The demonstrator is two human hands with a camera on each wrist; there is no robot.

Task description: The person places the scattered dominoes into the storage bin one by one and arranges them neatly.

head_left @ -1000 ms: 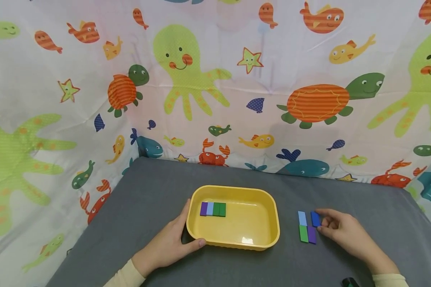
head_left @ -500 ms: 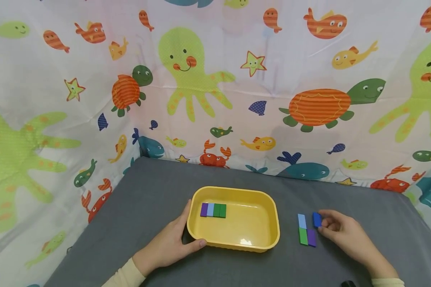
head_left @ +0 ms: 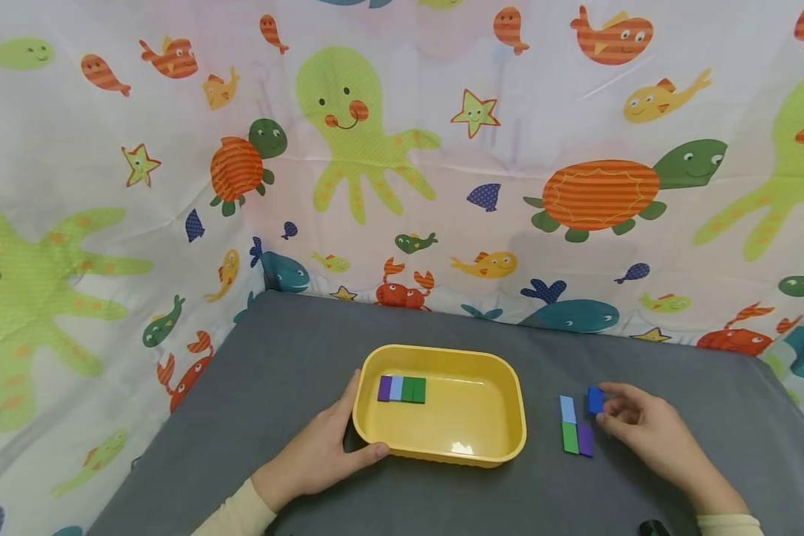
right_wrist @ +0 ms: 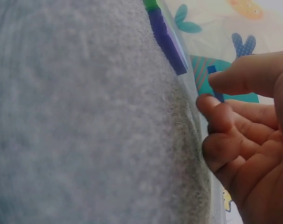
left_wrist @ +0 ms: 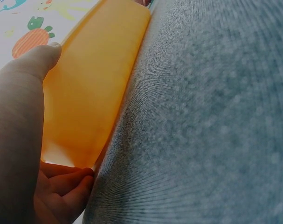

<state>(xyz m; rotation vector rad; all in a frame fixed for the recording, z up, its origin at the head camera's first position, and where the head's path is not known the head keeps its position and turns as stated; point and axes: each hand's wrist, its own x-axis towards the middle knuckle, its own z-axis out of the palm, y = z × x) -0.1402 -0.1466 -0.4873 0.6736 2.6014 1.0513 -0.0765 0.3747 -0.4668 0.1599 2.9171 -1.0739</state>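
Note:
My left hand [head_left: 324, 443] holds the near left corner of a yellow plastic tray [head_left: 458, 459], its thumb along the near side. In the left wrist view the fingers [left_wrist: 69, 184] are bent against the tray's end wall. Inside the tray lies a row of tiles: a purple tile [head_left: 384, 388], a light blue tile [head_left: 396, 388] and two green tiles [head_left: 413, 390]. To the right, my right hand [head_left: 650, 428] pinches a dark blue tile [head_left: 595, 400] between thumb and fingers, tilted up off the cloth in the right wrist view.
Left of the right hand, a light blue tile [head_left: 567, 409], a green tile [head_left: 569, 438] and a purple tile [head_left: 585, 440] lie together on the grey cloth [head_left: 482, 502]. A dark object [head_left: 653, 528] shows at the bottom edge. A sea-animal curtain [head_left: 402, 134] hangs behind.
The dark blue tile, at first lying beside the other loose tiles, has been lifted by the right hand and moved slightly away from them. The left hand keeps its place on the tray.

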